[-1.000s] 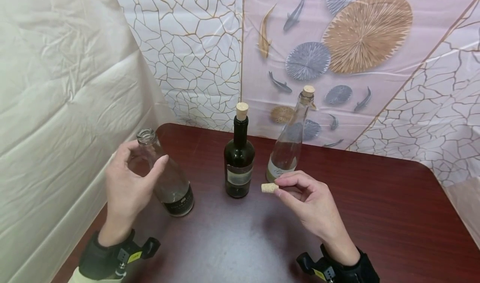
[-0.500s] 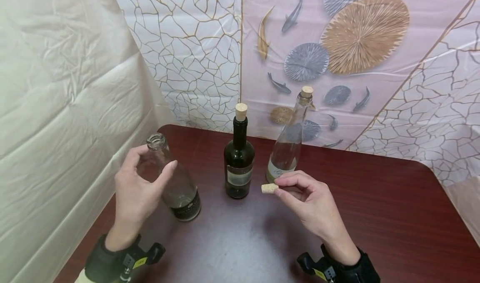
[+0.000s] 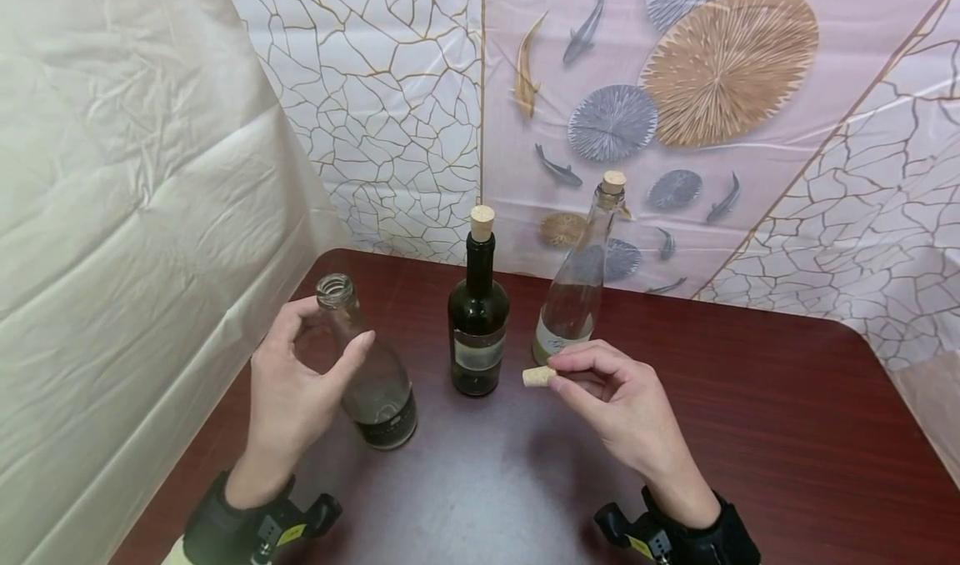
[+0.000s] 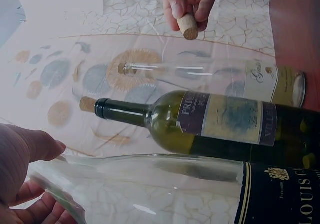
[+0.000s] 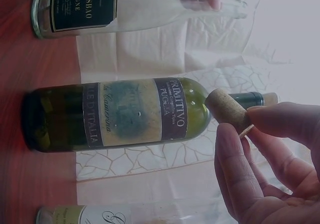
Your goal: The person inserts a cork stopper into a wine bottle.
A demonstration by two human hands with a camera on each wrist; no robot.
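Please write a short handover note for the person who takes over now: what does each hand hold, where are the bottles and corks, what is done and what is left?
Left hand: grips the neck of the clear glass bottle with the black label, standing at the left of the dark red table; its mouth is open.
Right hand: pinches a loose natural cork in front of the other bottles, apart from the open mouth.
Done: the dark green glass bottle in the middle and the tall clear glass bottle to its right are both corked.
Left: the open bottle has no cork yet.

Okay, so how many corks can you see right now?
3: one cork pinched by the right hand, one in the dark bottle, one in the clear bottle behind. None seems hidden.
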